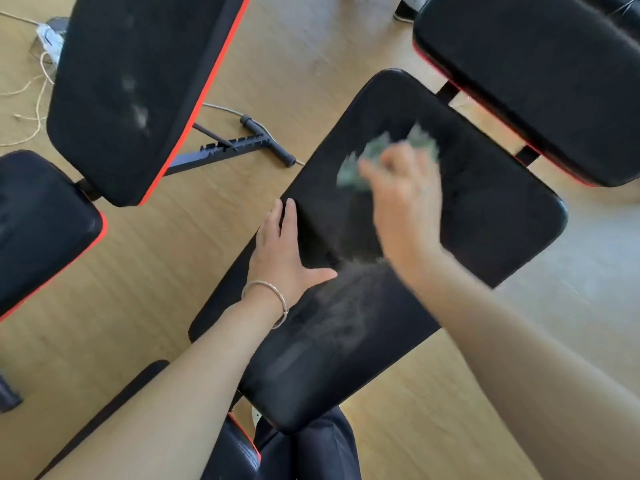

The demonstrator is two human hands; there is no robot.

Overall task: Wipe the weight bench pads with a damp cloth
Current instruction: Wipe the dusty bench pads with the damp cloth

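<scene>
- Right grip point(401, 188) clutches the green cloth point(353, 168), bunched, over the middle of the black pad point(485, 209); blurred.
- Left grip point(280, 251) lies flat, fingers straight, on the pad's left edge.
- Cloth looks soft, light, limp: best wadded in the palm. Pad seems firm, slick.

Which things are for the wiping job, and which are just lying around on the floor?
For the job: green cloth in the right hand; black bench pad, with the left hand resting on its edge; dusty pad nearby.
Lying about: string; grey cable.
</scene>
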